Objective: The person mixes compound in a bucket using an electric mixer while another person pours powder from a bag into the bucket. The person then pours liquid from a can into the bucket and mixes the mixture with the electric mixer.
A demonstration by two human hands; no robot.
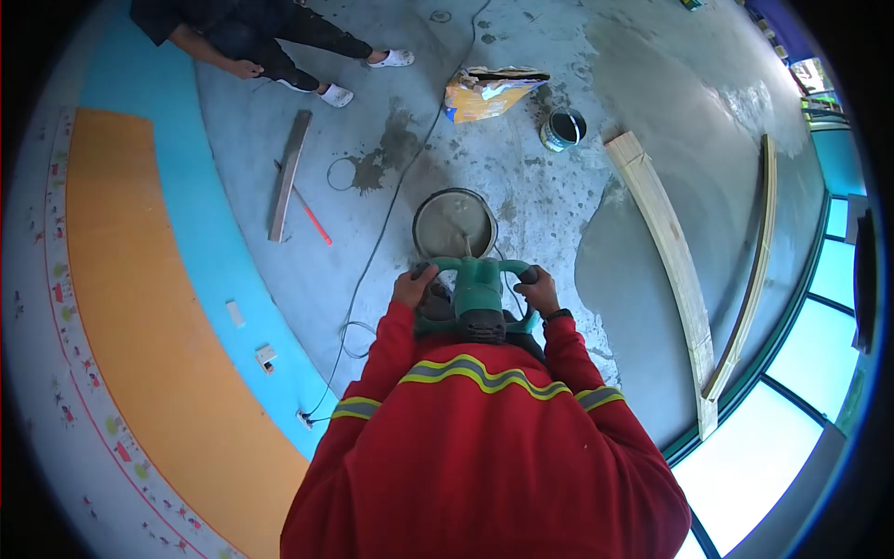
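Both my hands grip a green hand-held power mixer (478, 284) in front of my chest. Around its left handle, the fingers of my left hand (412, 285) are closed. My right hand (538, 291), with a dark band at the wrist, is wrapped round the black grip of the other handle. The mixer's shaft (467, 244) points down into a round bucket (416, 224) of grey wet mix on the floor. What lies below the surface of the mix is hidden.
A black cable (384, 219) runs across the floor. Beyond the bucket stand an open paper bag (489, 98) and a pail (562, 129). Long wooden boards (666, 224) lie on the right, a red-handled tool (314, 218) and plank (291, 177) on the left. Another person (279, 42) stands upper left.
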